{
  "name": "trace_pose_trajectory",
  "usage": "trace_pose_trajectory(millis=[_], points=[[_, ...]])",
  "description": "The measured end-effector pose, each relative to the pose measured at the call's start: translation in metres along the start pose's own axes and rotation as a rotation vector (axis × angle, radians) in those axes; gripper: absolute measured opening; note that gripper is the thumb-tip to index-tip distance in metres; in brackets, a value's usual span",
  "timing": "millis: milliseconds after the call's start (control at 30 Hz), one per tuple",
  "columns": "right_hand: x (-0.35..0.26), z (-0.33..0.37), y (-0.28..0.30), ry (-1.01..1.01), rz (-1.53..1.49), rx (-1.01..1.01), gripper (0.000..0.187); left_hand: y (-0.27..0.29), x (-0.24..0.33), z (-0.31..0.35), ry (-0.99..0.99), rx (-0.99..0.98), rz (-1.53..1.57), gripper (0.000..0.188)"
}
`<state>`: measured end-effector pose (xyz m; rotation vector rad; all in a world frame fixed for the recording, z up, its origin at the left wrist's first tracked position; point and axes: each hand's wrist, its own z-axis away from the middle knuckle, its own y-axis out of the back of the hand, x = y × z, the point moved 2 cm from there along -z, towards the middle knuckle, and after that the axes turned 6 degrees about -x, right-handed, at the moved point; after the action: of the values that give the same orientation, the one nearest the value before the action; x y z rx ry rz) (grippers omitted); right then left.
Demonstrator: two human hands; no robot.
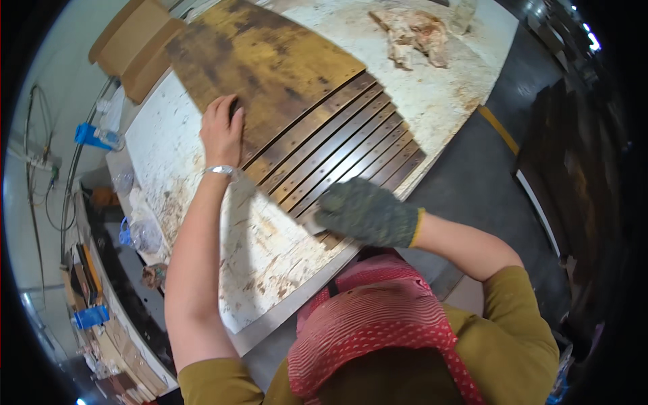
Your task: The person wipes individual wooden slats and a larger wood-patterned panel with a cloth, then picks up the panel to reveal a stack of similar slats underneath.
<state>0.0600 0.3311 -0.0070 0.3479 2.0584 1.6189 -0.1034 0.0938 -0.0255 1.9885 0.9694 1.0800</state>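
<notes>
My bare left hand (222, 131), with a bracelet at the wrist, lies on the left edge of a brown stained wooden board (270, 61). Its fingers are stretched out and the thumb stands apart; a dark patch between them is too small to make out. My right hand (368, 212) wears a dark green knitted glove with a yellow cuff. It is closed on a pale flat pad (310, 222), partly hidden under the glove, at the near ends of several dark wooden slats (344, 155). Small holes dot the slats, which lie side by side against the board.
The white worktable (270, 270) is smeared with brown stain. A crumpled stained cloth (415, 37) and a clear jar (463, 16) are at its far right. An open cardboard box (138, 50) stands far left, with a blue-topped bottle (98, 137) nearer. Dark stacked panels (567, 162) stand right.
</notes>
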Motion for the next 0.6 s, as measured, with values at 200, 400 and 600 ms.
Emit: trace_pose_trajectory(millis=[200,400,600], points=[[0.065,0.030,0.020,-0.069,-0.031,-0.057,0.016,0.007,-0.009,0.008,0.000,-0.045,-0.030,0.031],[0.145,0.114,0.054,-0.408,0.159,0.088,0.025,0.006,-0.002,0.004,0.025,-0.063,-0.047,0.032],[0.091,0.062,0.048,-0.216,0.089,0.194,0.029,0.007,-0.010,0.008,0.003,-0.041,-0.045,0.031]])
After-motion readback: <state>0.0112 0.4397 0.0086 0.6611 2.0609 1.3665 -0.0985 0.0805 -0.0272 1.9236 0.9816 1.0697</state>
